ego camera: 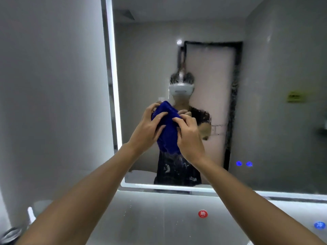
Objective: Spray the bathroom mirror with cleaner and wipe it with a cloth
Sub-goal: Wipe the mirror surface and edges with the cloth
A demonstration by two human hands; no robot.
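A blue cloth (168,131) is bunched between both hands, held up in front of the bathroom mirror (265,85). My left hand (146,128) grips its left side and my right hand (189,135) pinches its right side, fingers dug into the fabric. The mirror has a lit white edge (113,68) and its glass looks wet and streaky around the reflected person and door. No spray bottle can be clearly made out.
Two blue lit touch icons (244,163) glow low on the mirror. Below it, the wall carries a red round sticker (202,213) and a blue one (319,225). A white object (31,214) and a dark item (10,235) sit at the lower left.
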